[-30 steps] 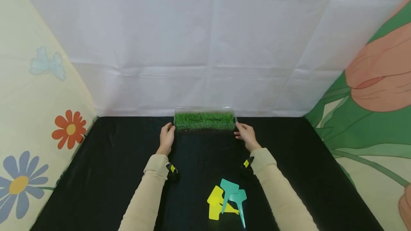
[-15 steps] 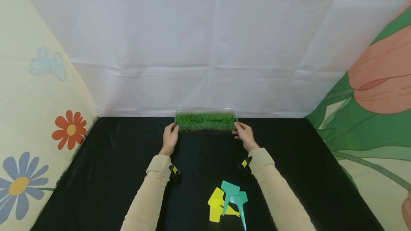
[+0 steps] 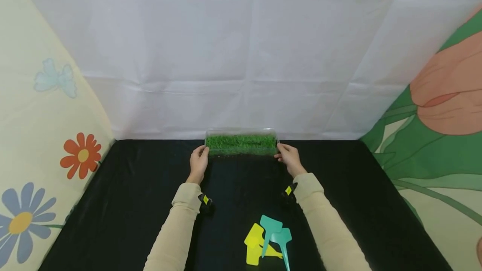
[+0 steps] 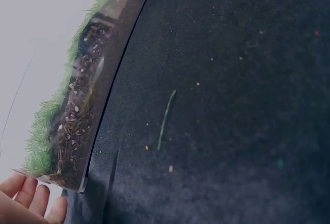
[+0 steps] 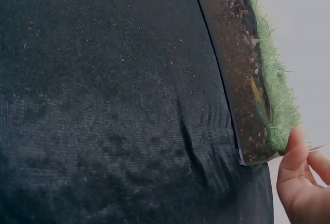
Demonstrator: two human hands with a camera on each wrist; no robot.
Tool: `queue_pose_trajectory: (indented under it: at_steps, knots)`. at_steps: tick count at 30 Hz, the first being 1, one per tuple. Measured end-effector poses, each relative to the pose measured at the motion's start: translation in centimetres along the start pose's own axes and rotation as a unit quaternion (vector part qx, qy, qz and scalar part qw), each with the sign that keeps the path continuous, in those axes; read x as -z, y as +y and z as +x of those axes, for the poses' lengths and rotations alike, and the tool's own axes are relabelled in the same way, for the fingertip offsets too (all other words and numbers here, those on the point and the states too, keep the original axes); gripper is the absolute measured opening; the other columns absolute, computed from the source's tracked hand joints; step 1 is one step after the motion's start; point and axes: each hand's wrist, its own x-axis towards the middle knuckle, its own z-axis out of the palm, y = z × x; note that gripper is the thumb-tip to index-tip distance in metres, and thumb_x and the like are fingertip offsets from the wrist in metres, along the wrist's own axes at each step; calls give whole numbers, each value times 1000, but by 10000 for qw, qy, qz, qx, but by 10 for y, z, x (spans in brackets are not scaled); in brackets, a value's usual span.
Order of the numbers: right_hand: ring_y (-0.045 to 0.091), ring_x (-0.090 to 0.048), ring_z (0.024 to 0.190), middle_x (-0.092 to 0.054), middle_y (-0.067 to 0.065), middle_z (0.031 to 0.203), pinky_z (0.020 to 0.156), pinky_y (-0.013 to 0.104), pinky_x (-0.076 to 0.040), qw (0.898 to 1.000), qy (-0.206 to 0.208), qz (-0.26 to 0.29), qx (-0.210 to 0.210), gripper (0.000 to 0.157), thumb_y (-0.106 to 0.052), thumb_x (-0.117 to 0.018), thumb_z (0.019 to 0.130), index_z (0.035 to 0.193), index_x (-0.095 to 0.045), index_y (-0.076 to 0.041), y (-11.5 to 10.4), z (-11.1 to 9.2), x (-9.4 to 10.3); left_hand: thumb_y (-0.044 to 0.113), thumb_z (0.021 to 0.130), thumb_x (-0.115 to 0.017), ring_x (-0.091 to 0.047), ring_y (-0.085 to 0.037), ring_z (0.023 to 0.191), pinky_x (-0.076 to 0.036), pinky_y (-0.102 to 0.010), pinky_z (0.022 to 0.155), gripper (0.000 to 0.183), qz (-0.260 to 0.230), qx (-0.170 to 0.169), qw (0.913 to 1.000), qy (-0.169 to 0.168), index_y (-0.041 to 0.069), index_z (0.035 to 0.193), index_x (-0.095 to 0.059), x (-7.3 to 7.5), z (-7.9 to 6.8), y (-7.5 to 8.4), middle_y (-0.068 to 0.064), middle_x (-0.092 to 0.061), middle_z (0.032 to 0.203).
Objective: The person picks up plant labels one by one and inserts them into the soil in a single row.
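A clear plastic box with dark soil and short green grass stands at the back of the black table, long side facing me. My left hand holds its left end, thumb near the front corner. In the left wrist view, the fingers lie against that end, just below the rim. At the opposite end my right hand pinches the rim at the corner. The right wrist view shows its thumb by the grass edge. Through the wall, the soil shows pale bits.
Yellow plant labels and teal plant labels overlap in a pile at the front, between my forearms. A green strand and small crumbs lie on the black cloth. Behind the box rises a white sheet; flower-printed cloths flank the table.
My left hand has shifted slightly right, closer against the box's left end. The right hand stays at its corner. The whole view has tilted a little; the labels lie as before.
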Motion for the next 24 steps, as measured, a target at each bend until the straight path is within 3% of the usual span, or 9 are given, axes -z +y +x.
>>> queue_pose_trajectory:
  at_steps: [7, 15, 20, 24]
  knots:
    - [1, -54, 58, -45, 25, 124, 54, 14, -44, 9998, 53, 28, 192, 42, -17, -43, 97, 130, -41, 9, 2, 0, -2, 20, 96, -43, -38, -32, 121, -35, -46, 96, 40, -78, -26, 10000, -15, 1, 132, -44, 0, 0, 0, -18, -40, 133]
    - [2, -54, 57, -49, 29, 115, 56, 17, -46, 9974, 180, -339, 602, 39, -14, -43, 96, 126, -45, 12, 2, -2, -4, 20, 98, -38, -34, -32, 124, -33, -46, 98, 42, 174, -127, 9994, -255, 0, 135, -37, 1, -2, 1, -18, -34, 136]
    - [23, -56, 87, -50, 26, 119, 77, 34, -48, 9924, 284, -945, 732, 38, -17, -42, 97, 125, -48, 9, 1, -4, -4, 20, 99, -37, -33, -33, 124, -32, -46, 98, 43, 205, -158, 9991, -325, 0, 136, -34, 1, -2, 1, -19, -33, 137]
    - [36, -47, 111, -45, 25, 128, 92, 43, -40, 9921, 223, -1028, 690, 39, -17, -41, 97, 127, -46, 8, 0, -5, -3, 20, 99, -37, -34, -32, 124, -33, -46, 98, 43, 193, -111, 9993, -289, 0, 136, -35, 1, -2, 0, -18, -33, 136]
